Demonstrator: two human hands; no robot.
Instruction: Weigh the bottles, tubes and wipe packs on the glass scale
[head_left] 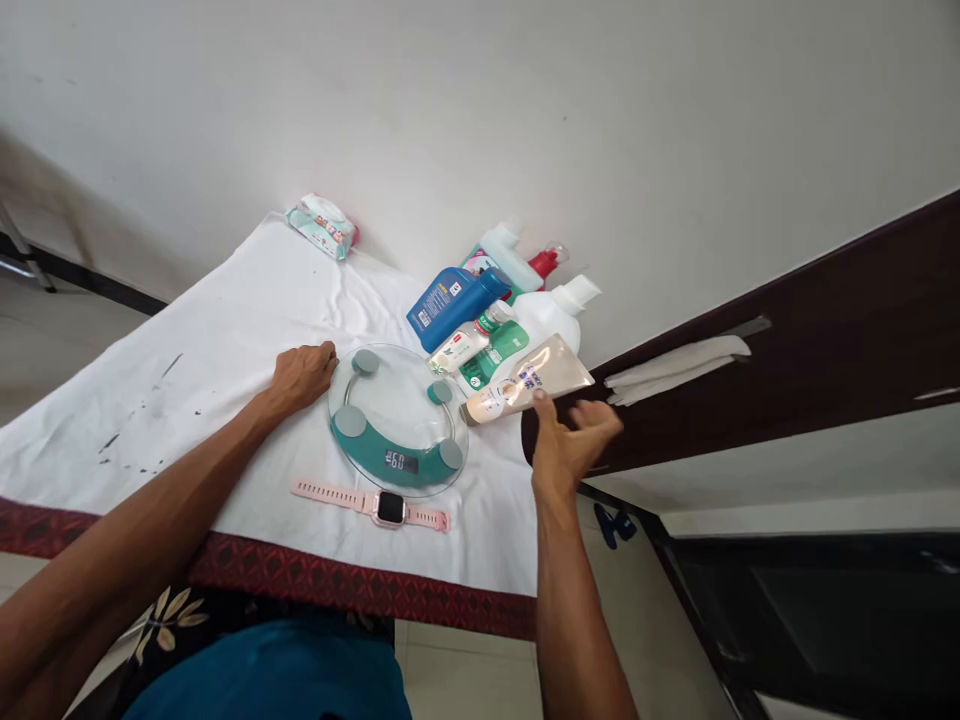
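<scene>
My left hand (pixel 304 372) rests on the white cloth with its fingers curled in, close against the left rim of a round glass scale (pixel 390 410). The scale's small display shows dark digits on its teal band. My right hand (pixel 571 440) is beside a beige squeeze tube (pixel 529 380), thumb up at the tube's lower edge and fingers apart from it. The tube lies tilted against several bottles, its cap near the scale. Among them are a blue bottle (pixel 454 308), a small clear bottle (pixel 466 345) and a white-and-green bottle (pixel 551 318).
A pink smartwatch (pixel 388 508) lies along the near side of the scale. At the far left corner sits a pack of wipes (pixel 324 226). A red-capped bottle (pixel 547 260) stands against the wall. Folded white cloth (pixel 679 368) hangs on a dark panel at right.
</scene>
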